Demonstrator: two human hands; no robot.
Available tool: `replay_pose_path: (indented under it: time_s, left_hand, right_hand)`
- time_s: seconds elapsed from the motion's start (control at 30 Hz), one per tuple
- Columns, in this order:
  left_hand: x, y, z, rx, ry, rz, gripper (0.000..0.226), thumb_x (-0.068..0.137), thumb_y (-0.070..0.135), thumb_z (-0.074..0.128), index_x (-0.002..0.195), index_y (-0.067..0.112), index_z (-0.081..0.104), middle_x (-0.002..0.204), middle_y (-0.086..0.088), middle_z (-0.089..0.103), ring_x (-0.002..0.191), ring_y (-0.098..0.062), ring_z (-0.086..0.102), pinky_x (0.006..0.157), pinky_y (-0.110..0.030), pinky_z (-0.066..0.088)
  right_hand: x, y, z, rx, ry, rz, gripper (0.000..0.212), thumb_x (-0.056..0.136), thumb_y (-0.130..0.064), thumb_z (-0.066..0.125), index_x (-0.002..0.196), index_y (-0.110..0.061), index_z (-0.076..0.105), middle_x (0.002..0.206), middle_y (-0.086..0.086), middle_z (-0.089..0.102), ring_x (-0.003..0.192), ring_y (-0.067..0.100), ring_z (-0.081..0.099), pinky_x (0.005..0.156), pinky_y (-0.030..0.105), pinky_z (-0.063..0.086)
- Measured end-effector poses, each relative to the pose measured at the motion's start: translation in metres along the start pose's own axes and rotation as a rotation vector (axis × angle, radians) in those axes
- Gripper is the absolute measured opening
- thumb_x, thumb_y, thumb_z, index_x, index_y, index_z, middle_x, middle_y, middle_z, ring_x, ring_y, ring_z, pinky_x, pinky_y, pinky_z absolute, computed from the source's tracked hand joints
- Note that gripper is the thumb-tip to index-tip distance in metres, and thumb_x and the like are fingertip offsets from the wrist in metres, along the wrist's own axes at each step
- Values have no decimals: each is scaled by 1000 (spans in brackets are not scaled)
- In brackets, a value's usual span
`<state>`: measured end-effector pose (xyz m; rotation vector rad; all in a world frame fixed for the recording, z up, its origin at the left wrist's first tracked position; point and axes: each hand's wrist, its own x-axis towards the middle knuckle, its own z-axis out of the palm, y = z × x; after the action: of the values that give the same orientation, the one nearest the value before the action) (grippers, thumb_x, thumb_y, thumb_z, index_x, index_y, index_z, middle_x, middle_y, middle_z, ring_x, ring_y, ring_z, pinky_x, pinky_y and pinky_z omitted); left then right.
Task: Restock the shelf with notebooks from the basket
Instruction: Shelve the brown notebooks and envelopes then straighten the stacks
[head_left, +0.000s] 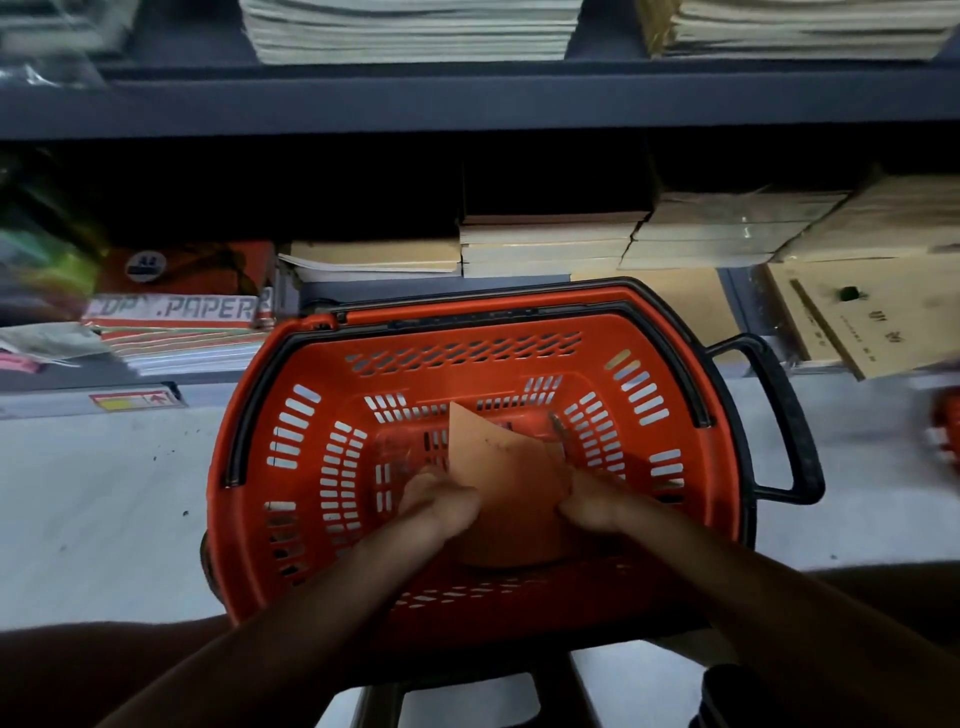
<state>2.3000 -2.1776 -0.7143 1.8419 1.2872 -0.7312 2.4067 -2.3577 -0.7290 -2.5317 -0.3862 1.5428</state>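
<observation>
Notebooks (506, 483): a small brown-covered stack is held inside the basket, its top cover bent upward toward the far wall.
Left hand (441, 506): the stack's left edge is gripped, fingers curled over it.
Right hand (592, 506): the stack's right edge is gripped in the same way; the two hands are kept apart by the stack between them.
Basket (291, 467): red slotted plastic with black handles (779, 415), set on the pale floor (104, 493) just in front of the shelf.
Lower shelf (737, 306): brown notebook stacks (550, 244) are laid flat behind the basket; packs marked "PAPER" (176, 317) lie to the left.
Upper shelf (467, 98): pale stacks of books (410, 26) are seen on it, their edges facing out.
</observation>
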Motion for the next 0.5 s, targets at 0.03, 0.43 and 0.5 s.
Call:
replay_pose_path:
  time_s: [0.03, 0.43, 0.5]
  left_hand:
    - [-3, 1, 2, -57, -28, 0, 41, 91, 22, 63, 130, 10, 62, 122, -8, 67, 111, -25, 65, 91, -29, 54]
    - [-45, 18, -10, -625, -92, 94, 25, 96, 5, 54, 121, 7, 59, 124, -16, 67, 100, -30, 68, 75, -28, 50]
    - [-61, 22, -17, -726, -73, 122, 33, 89, 6, 63, 121, -4, 60, 131, -26, 62, 106, -27, 71, 73, -25, 48]
  right_hand:
    - [-5, -2, -1, -8, 12, 17, 47, 102, -39, 46, 146, -24, 50, 137, 8, 63, 121, 27, 62, 103, 40, 48]
    - [-54, -9, -17, 489, 237, 157, 32, 93, -26, 64, 120, -10, 68, 114, 4, 71, 102, 22, 68, 90, 36, 58]
    - [-66, -12, -22, 640, 306, 152, 24, 90, -20, 70, 111, -8, 71, 101, 5, 74, 92, 22, 70, 88, 36, 59]
